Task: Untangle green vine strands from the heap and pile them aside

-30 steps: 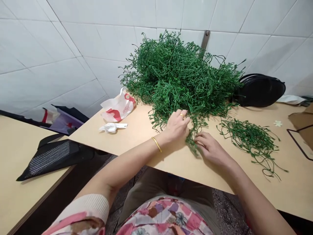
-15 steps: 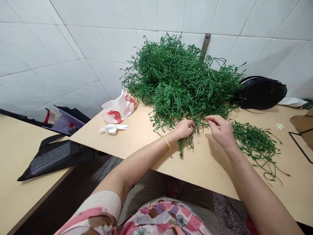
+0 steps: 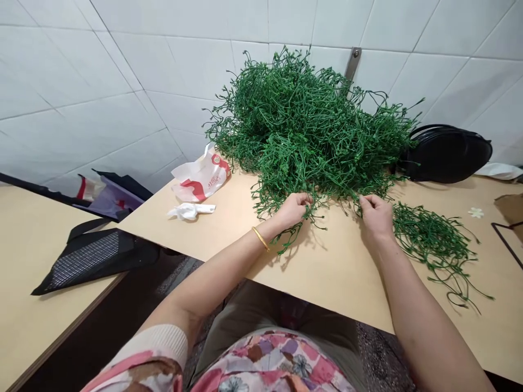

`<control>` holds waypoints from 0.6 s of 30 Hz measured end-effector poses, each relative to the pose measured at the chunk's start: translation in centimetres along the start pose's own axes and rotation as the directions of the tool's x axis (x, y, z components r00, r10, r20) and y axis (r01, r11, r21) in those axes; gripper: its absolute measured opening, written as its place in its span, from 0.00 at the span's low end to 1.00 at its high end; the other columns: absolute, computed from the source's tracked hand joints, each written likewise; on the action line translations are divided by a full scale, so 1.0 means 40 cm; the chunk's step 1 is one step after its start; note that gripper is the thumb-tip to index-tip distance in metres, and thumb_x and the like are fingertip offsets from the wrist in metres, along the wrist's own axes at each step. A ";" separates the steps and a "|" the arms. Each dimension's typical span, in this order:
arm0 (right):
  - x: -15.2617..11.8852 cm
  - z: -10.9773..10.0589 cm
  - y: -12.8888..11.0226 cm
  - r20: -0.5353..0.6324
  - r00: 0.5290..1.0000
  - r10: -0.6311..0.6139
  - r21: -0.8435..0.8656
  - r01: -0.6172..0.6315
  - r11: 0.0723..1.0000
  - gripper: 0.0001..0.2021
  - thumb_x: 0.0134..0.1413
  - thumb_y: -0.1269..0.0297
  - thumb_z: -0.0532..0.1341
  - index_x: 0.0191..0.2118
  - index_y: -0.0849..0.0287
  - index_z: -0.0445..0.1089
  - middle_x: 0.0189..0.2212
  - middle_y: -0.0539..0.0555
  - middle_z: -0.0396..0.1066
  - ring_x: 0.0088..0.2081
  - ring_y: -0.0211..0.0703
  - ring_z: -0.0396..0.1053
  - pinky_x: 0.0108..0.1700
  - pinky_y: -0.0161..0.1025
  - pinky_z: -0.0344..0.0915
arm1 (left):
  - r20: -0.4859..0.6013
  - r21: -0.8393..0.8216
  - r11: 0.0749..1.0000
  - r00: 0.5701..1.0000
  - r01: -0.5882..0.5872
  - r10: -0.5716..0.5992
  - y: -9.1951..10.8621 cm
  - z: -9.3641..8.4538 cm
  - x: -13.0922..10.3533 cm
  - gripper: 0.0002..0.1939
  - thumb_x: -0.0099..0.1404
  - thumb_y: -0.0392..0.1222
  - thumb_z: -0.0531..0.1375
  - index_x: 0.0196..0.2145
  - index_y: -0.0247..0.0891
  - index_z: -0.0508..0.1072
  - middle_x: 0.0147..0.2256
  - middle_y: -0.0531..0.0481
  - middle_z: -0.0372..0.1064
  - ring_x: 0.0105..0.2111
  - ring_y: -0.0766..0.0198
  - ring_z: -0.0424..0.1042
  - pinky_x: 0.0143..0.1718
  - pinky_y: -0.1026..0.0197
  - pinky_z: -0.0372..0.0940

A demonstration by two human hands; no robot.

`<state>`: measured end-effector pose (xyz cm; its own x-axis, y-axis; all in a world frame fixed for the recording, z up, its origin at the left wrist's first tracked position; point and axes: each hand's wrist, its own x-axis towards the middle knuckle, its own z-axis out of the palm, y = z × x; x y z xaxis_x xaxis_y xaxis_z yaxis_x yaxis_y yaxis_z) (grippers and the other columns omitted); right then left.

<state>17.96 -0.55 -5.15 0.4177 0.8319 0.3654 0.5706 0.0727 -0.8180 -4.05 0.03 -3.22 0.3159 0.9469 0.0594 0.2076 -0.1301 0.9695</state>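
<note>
A big tangled heap of thin green stems with small bud-like tips (image 3: 310,125) rises on the table against the tiled wall. At the heap's front edge my left hand (image 3: 293,210) is closed around a few green stems (image 3: 289,237), whose ends hang out below the fingers. Further right, my right hand (image 3: 376,216) pinches a green stem at the heap's lower edge, thumb against fingers. A smaller, flatter pile of the same stems (image 3: 435,235) lies just right of that hand.
On the wooden table (image 3: 327,277) are a red-and-white plastic bag (image 3: 202,177) and a crumpled white wrapper (image 3: 190,211) at left. A black bag (image 3: 449,153), a pale flower shape (image 3: 475,212) and brown cardboard (image 3: 510,209) sit right. A black mesh bag (image 3: 87,256) rests on the left table.
My left hand has shifted left with its stems, which now spread to both sides. My right hand has moved slightly right and closed on a stem. The view has shifted a little.
</note>
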 end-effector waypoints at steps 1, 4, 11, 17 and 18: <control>0.003 -0.001 0.005 -0.024 0.999 -0.039 -0.068 0.037 0.997 0.12 0.48 0.56 0.56 0.24 0.60 0.67 0.17 0.47 0.58 0.23 0.37 0.54 0.28 0.36 0.51 | 0.013 0.032 0.999 1.000 -0.014 0.014 0.006 -0.009 -0.007 0.07 0.47 0.28 0.52 0.25 0.33 0.68 0.17 0.58 0.53 0.19 0.73 0.53 0.22 0.68 0.51; -0.003 0.012 0.011 0.077 0.970 -0.230 -0.311 0.243 0.919 0.12 0.52 0.59 0.53 0.26 0.59 0.68 0.20 0.52 0.63 0.26 0.42 0.58 0.32 0.39 0.53 | 0.060 0.165 0.982 0.995 -0.091 0.082 0.034 -0.028 -0.033 0.06 0.51 0.30 0.53 0.28 0.33 0.68 0.17 0.58 0.51 0.20 0.73 0.52 0.23 0.68 0.51; -0.058 0.009 -0.054 0.306 0.879 -0.366 -0.526 0.477 0.704 0.11 0.53 0.64 0.52 0.35 0.60 0.70 0.35 0.62 0.67 0.40 0.53 0.60 0.40 0.47 0.56 | -0.035 0.076 0.983 0.984 -0.169 0.172 0.057 -0.013 -0.066 0.08 0.55 0.31 0.53 0.35 0.36 0.65 0.20 0.58 0.54 0.22 0.72 0.55 0.26 0.67 0.55; -0.124 -0.026 -0.166 0.275 0.961 -0.028 0.008 0.026 1.000 0.15 0.51 0.52 0.56 0.35 0.59 0.68 0.27 0.56 0.69 0.30 0.45 0.66 0.34 0.44 0.62 | 0.007 -0.104 0.992 0.997 -0.071 0.072 0.025 0.052 -0.083 0.11 0.54 0.31 0.54 0.37 0.35 0.63 0.22 0.58 0.56 0.20 0.72 0.56 0.23 0.67 0.56; -0.131 -0.022 -0.175 0.398 0.914 0.075 0.146 -0.144 0.979 0.17 0.48 0.48 0.58 0.35 0.59 0.68 0.25 0.53 0.68 0.27 0.43 0.66 0.31 0.42 0.63 | 0.025 -0.077 0.991 0.993 -0.113 0.115 0.027 0.060 -0.087 0.10 0.55 0.31 0.54 0.37 0.35 0.64 0.23 0.57 0.58 0.21 0.72 0.58 0.24 0.67 0.56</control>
<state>12.41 -5.92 -0.96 0.1435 0.9850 0.0955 0.3953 0.0314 -0.9180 -2.69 -4.10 -2.94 0.3605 0.9181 0.1647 0.0991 -0.2133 0.9720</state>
